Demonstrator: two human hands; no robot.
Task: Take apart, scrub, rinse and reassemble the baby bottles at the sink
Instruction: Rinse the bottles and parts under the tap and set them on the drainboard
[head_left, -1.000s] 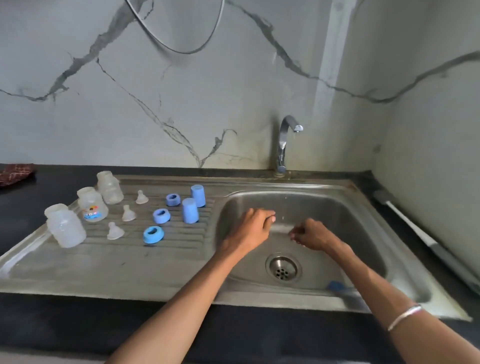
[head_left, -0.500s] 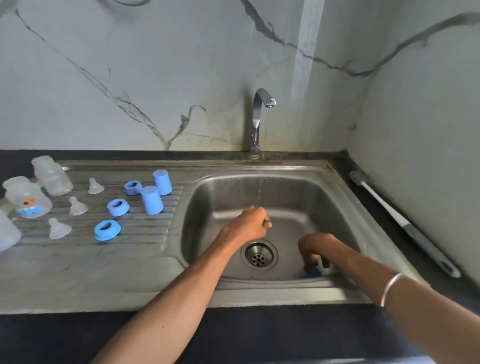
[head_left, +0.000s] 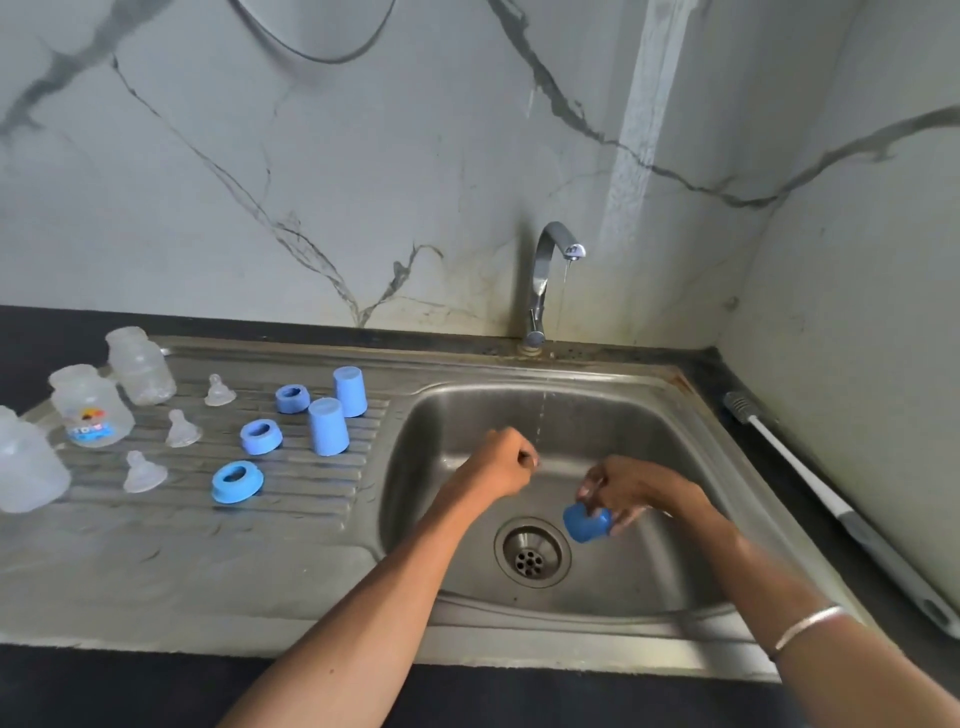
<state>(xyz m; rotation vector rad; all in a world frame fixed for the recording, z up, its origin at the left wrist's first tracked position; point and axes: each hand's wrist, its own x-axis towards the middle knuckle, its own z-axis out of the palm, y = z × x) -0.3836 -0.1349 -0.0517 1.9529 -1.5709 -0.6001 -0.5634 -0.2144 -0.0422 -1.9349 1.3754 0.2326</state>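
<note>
Sink: brushed steel basin with a ribbed drainboard, set in a dark desk.
Tap: curved chrome spout, a thin stream of water falling.
Bottles: three cloudy plastic bodies stood on the drainboard's left.
Right hand: fingers curled round a blue cap, smooth and cup-shaped, held above the drain.
Left hand: fingers curled into a fist, holding nothing visible, beside the stream.
Caps: two blue, upright on the ribs.
Rings: three blue collars.
Teats: three clear, soft cones.
</note>
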